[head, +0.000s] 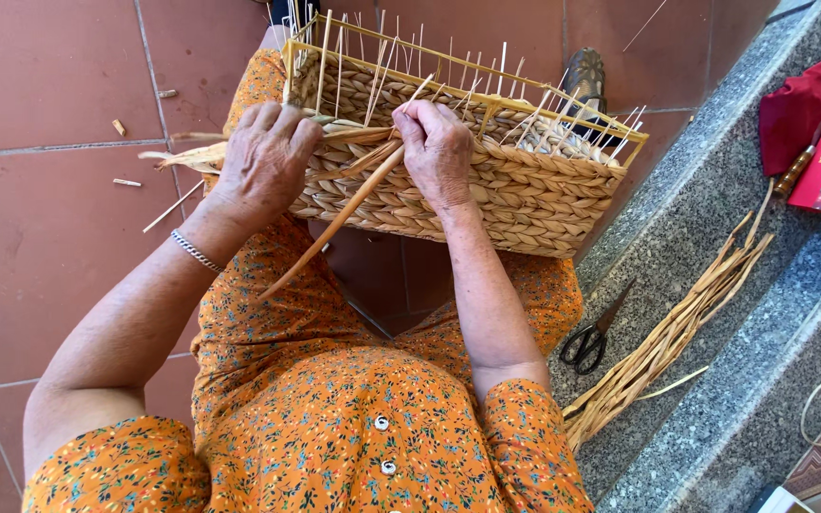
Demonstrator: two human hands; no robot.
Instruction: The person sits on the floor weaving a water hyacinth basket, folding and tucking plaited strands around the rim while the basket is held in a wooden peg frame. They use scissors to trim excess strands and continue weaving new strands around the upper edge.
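Woven basket point(486, 180), rectangular, straw-coloured, rests on lap at frame centre-top, thin upright stakes point(486, 71) projecting from rim. Left hand point(263, 157) at 9 o'clock of basket, fingers curled over rim, clenched on dried fibre strands point(178, 157) trailing toward 9 o'clock. Right hand point(437, 147) at basket's near wall, fingertips pinching weaving strand point(334, 223) that runs down toward 7 o'clock. Silver bracelet point(194, 252) on left wrist. Black scissors point(593, 337) and bundle of loose strands point(677, 332) on grey stone step point(715, 190) at 4 o'clock. Red tiled floor point(40, 237) at 9 o'clock.
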